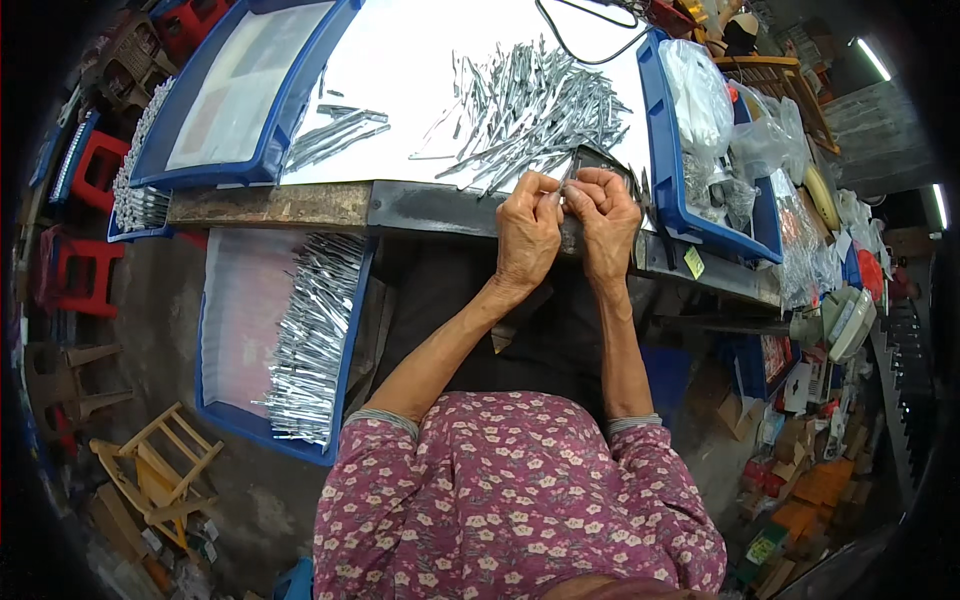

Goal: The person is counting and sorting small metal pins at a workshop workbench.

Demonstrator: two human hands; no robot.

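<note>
My left hand [530,225] and my right hand [608,225] meet over the front edge of the table, fingertips pinched close together. Something small is between the fingers, mostly hidden, and I cannot make out its kind. Just beyond the hands a large loose pile of thin silvery metal strips [535,105] spreads over the white tabletop [405,60]. A dark metal piece [597,157] lies right behind my right hand. Farther left rests a smaller bunch of similar strips [340,135].
A blue tray [270,150] stands on the table's left; a blue crate [662,130] holding plastic bags [695,95] stands right. Below, another blue tray [325,452] holds many metal strips [318,340]. Red stools [88,275] and a wooden stool [160,465] are left. A black cable [575,50] crosses the back.
</note>
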